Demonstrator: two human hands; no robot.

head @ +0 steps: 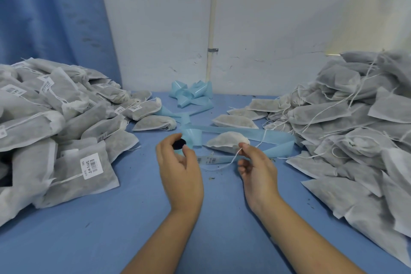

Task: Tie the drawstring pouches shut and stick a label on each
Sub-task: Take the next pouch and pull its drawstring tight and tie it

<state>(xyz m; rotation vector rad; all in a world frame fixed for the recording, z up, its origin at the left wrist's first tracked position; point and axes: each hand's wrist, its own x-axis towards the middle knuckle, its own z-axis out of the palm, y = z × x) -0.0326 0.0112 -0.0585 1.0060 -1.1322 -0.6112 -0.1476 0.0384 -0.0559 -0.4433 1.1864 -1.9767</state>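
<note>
**A:** Pouch (224, 140) in hand: where was it?

**B:** Just right of centre frame, lying on a blue strip (275, 138) on the table (133, 218), with its gathered neck beside the right hand (255, 167).

**A:** And that hand?

**B:** Thumb and forefinger were pinched on the string (234, 158) close to the neck. The other fingers were curled loosely under, and the string trailed down-left from the pinch.

**A:** The left hand (180, 162)?

**B:** It was half closed, with a small dark disc (179, 143) held between thumb and fingertips. I couldn't tell what the disc was. The hand was not touching the pouch.

**A:** So which step?

**B:** Tying, I'd judge. The neck looked drawn in, but I couldn't see whether a knot was there. No label showed on that pouch.

**A:** Labels nearby?

**B:** A label strip (208, 159) lay between the two hands, just below the pouch.

**A:** What did the next move call for?

**B:** Probably the left hand steadying the neck while the right pulled the string snug and knotted it. After that, one label peeled off and pressed on the flat side.

**A:** Much left?

**B:** Plenty. The right pile (355, 129) showed loose strings and no labels, while the left pile (66, 118) showed many labels.
</note>
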